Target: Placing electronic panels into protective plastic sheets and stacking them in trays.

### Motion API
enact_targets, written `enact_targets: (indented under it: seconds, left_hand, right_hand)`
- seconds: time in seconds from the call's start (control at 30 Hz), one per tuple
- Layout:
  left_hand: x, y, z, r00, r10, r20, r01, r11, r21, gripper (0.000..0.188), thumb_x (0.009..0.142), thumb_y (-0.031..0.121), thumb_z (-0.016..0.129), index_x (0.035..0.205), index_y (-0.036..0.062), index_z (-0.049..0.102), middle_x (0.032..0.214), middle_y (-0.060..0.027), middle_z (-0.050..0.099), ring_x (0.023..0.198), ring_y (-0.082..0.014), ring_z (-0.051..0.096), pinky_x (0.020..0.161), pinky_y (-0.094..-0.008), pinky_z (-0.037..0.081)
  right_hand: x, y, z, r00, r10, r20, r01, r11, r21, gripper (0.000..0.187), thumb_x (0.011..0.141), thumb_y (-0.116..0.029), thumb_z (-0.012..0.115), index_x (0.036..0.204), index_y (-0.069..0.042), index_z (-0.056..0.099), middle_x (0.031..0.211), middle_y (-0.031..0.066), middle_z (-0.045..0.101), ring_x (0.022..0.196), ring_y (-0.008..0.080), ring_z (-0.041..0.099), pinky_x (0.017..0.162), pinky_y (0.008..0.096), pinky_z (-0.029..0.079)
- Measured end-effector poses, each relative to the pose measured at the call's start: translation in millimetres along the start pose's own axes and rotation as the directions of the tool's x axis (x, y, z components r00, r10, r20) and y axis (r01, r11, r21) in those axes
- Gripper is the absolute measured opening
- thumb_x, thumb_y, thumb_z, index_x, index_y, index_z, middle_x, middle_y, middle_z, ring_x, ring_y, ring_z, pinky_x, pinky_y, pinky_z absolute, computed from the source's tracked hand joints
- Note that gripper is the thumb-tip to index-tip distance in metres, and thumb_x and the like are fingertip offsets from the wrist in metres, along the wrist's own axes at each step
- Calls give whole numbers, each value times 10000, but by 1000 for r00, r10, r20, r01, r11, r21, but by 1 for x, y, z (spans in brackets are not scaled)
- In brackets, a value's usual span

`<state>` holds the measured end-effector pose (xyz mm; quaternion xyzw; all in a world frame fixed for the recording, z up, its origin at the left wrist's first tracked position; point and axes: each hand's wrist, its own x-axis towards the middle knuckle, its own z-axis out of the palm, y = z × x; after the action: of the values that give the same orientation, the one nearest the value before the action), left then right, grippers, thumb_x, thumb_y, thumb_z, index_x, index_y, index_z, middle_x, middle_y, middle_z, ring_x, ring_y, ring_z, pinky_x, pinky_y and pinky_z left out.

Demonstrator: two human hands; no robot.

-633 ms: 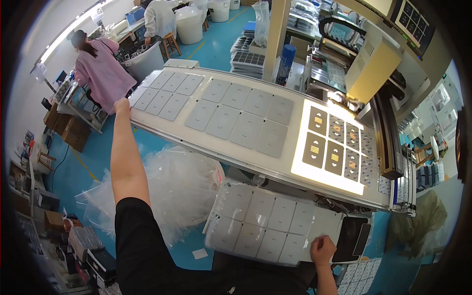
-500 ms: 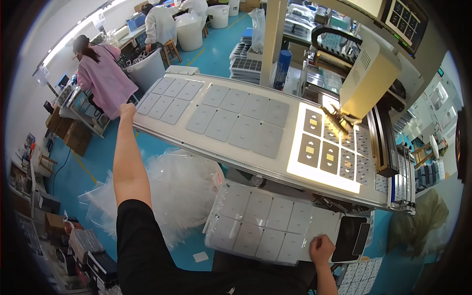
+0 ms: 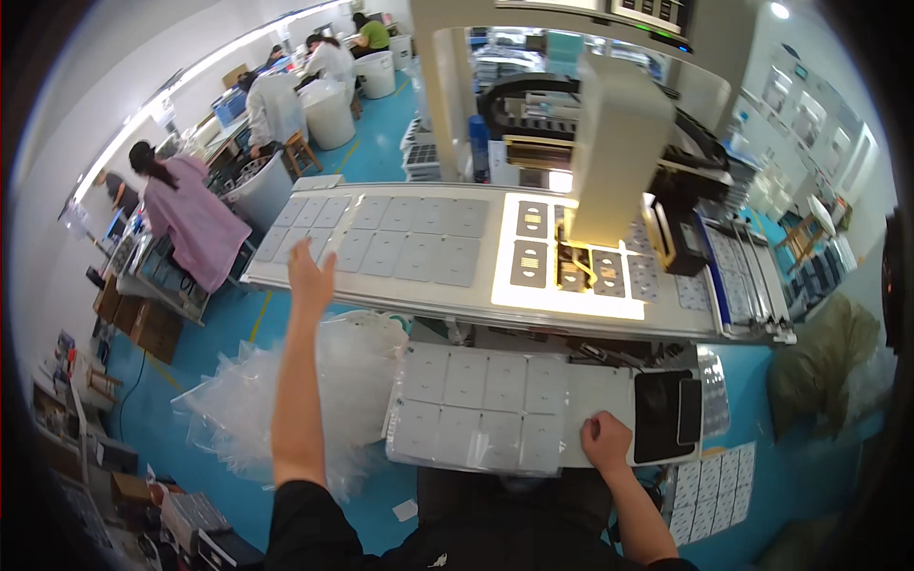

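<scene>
we hold our left hand (image 3: 309, 274) released, its fingers parted, at the front edge of the long white machine bed (image 3: 447, 296), near the left corner; we cannot tell whether it touches the grey panels (image 3: 331, 211) there. more grey panels in two rows lie toward the bed's middle, left of the glowing light panel (image 3: 514, 295). our right hand (image 3: 606, 441) is clenched in a loose fist near the side table's (image 3: 605, 381) front edge, between the film-covered grey sheet (image 3: 479, 404) at the left end and the black mat (image 3: 655, 419).

Thin-looking grey cards (image 3: 384, 252) lie flat in two groups on the pale bed (image 3: 489, 252).
</scene>
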<state>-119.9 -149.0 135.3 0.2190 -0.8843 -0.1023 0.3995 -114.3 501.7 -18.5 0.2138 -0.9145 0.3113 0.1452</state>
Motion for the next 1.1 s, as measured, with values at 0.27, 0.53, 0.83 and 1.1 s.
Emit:
enact_targets:
  seconds: [0.27, 0.53, 0.83, 1.1]
  left_hand:
    - [-288, 269, -9, 667, 621, 413, -242, 704, -668, 548, 873, 132, 818, 1381, 61, 626, 1387, -232, 641, 1317, -459, 603, 1098, -581, 495]
    - [-338, 333, -19, 345, 706, 619, -422, 706, -569, 835, 852, 472, 880, 1536, 107, 572, 1636, -170, 466, 1548, -388, 395, 1250, -672, 279]
    - [-321, 335, -21, 321, 694, 644, -379, 718, -584, 775, 829, 477, 884, 1485, 142, 643, 1596, -123, 519, 1483, -358, 453, 1219, -608, 306]
    - [-302, 334, -21, 296, 690, 660, -256, 723, -642, 760, 783, 405, 901, 1474, 189, 673, 1597, -86, 540, 1489, -315, 474, 1223, -535, 294]
  right_hand:
    - [5, -2, -12, 996, 59, 74, -67, 992, 108, 110, 905, -167, 770, 882, -91, 695, 732, 89, 700, 693, 340, 720, 620, 440, 552]
    - [64, 39, -126, 907, 172, 385, -357, 800, 483, 230, 1040, -228, 747, 1118, -12, 756, 835, 98, 758, 772, 147, 708, 725, 330, 575]
    - [241, 217, -307, 884, 324, -336, -238, 932, 274, 184, 1059, -201, 701, 1069, -24, 749, 828, 44, 744, 688, 127, 681, 640, 311, 521]
    - [329, 399, -327, 755, 611, -237, -655, 685, -318, 579, 856, -432, 905, 1209, 10, 783, 1078, 173, 815, 985, 331, 788, 879, 441, 624]
